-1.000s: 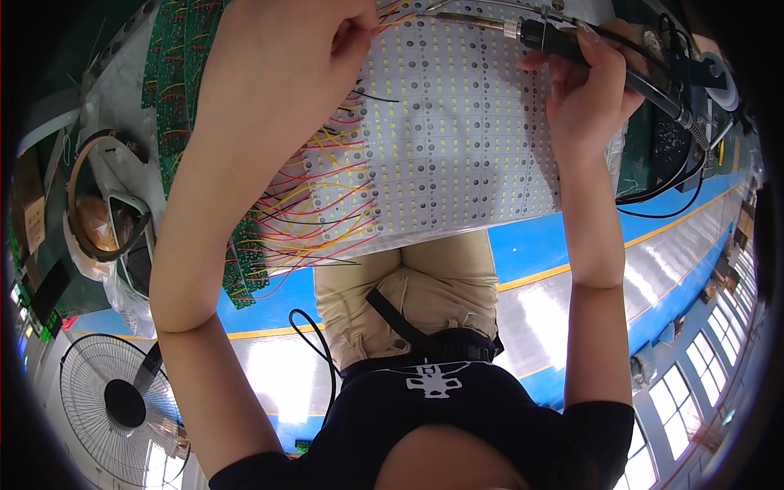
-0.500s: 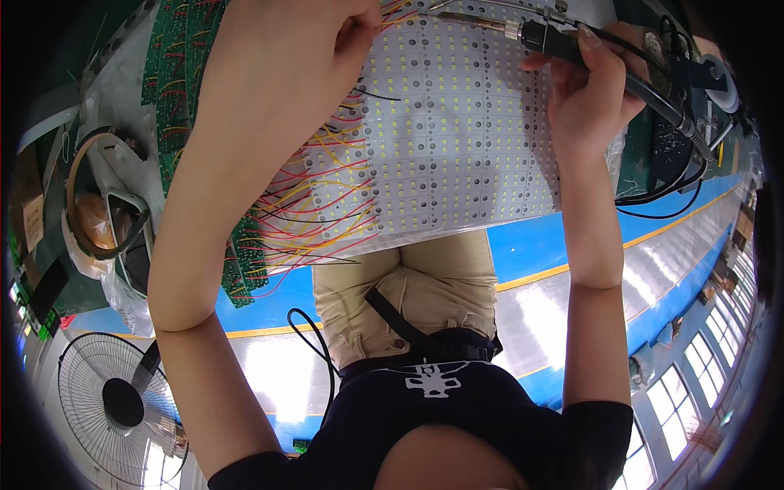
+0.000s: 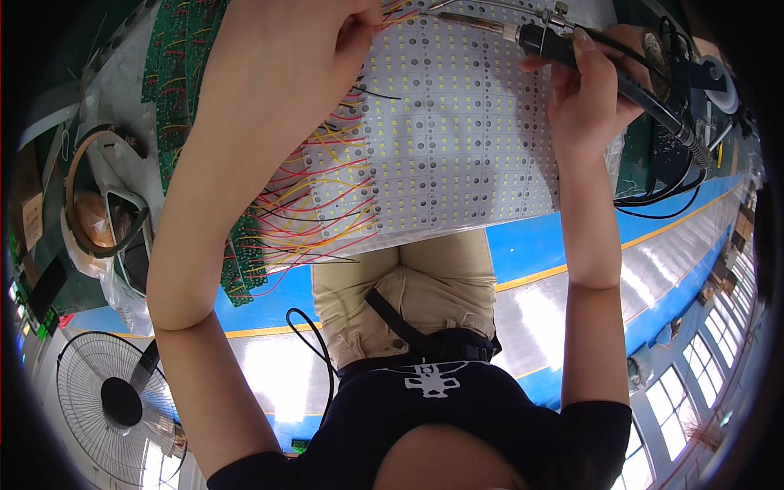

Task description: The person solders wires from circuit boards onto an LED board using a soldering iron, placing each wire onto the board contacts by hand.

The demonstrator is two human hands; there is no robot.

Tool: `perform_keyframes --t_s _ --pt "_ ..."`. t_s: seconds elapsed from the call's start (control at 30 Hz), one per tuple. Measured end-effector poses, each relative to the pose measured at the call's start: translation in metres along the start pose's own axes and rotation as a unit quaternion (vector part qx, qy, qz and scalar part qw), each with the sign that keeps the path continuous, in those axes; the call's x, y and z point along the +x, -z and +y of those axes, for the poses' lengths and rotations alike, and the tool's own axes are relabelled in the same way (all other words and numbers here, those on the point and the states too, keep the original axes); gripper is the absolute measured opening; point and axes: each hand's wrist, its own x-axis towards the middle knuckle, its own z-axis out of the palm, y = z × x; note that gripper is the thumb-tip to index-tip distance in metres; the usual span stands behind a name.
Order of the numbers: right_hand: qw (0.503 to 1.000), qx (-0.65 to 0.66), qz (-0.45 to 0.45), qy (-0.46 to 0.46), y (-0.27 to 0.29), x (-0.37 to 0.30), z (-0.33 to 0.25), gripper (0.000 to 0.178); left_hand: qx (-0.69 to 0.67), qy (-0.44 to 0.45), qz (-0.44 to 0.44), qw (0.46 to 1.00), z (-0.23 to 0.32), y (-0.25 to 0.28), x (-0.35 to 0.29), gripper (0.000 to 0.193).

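My right hand (image 3: 592, 94) is closed around the dark handle of a soldering iron (image 3: 547, 45). A thin metal solder-feed tube (image 3: 498, 6) runs along its top, and the iron's tip points left, over the far part of a white LED panel (image 3: 457, 122). Beside the tip, my left hand (image 3: 318, 49) is closed in a pinch, with red and yellow wires coming out by its fingertips. Its exact grip is partly hidden by the hand itself. More red, yellow and black wires (image 3: 318, 196) link the panel's left side to green circuit boards (image 3: 243, 265), partly under my left forearm.
More green circuit boards (image 3: 175, 73) lie at the far left. A roll of tape (image 3: 73, 196) sits on the left of the bench. Right of the panel stand a soldering-iron holder (image 3: 710, 77) and black cables (image 3: 661, 200). A fan (image 3: 122, 400) is at lower left.
The soldering iron and my right hand have shifted very slightly. My left hand holds its place by the tip.
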Motion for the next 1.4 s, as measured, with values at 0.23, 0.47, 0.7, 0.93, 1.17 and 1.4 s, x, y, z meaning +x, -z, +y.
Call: perform_keyframes --t_s 0.23,0.47,0.7,0.93,1.17,1.4 --pt "0.911 -0.306 -0.059 0.27 0.014 0.001 0.022 0.006 0.001 0.007 -0.008 1.0 0.0 0.002 0.001 0.016" --pt "0.999 0.049 -0.013 0.018 0.018 -0.006 0.018 0.004 -0.05 0.047 -0.014 0.998 0.017 0.011 0.005 0.006" --pt "0.985 -0.134 -0.044 0.098 0.029 -0.009 0.028 0.003 -0.029 0.02 0.0 0.999 0.016 0.009 0.006 0.007" --pt "0.998 0.05 -0.024 -0.003 0.017 -0.004 0.014 0.006 -0.046 0.043 -0.016 0.998 0.018 0.013 0.006 0.007" --pt "0.925 -0.288 -0.051 0.243 0.019 -0.002 0.024 0.006 -0.017 0.01 0.014 1.0 0.013 0.005 0.005 0.006" --pt "1.0 -0.01 0.003 0.014 0.011 -0.004 0.011 0.005 -0.041 0.039 -0.013 0.998 0.017 0.013 0.005 0.007"
